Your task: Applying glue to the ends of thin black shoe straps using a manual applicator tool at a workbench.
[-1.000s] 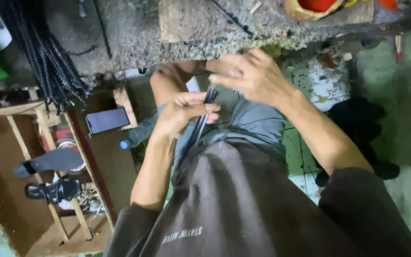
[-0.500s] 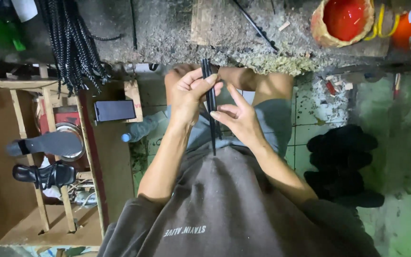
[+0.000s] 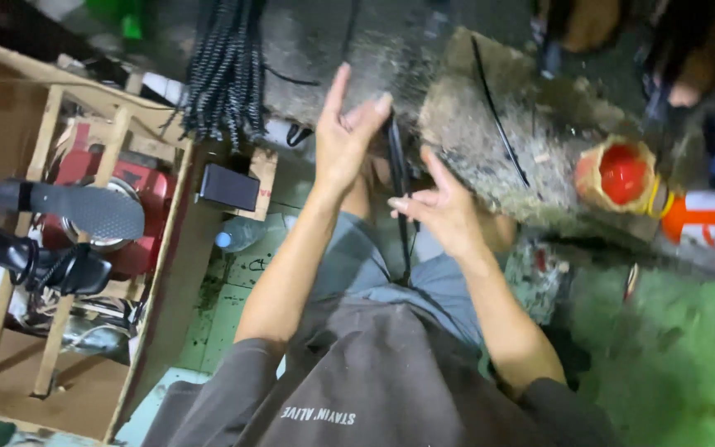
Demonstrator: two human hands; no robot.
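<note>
While a rough concrete slab [image 3: 490,149] spans the green floor [image 3: 672,364], the left hand [image 3: 343,141] is open beside the black strip [image 3: 397,178]; the right hand [image 3: 447,209] pinches it.

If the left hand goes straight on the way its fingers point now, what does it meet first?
The left hand points up and away toward the rough grey slab. That surface looks like the first thing in its line, right of the bundle of black cords. Depth is unclear, so it may pass above it.
</note>
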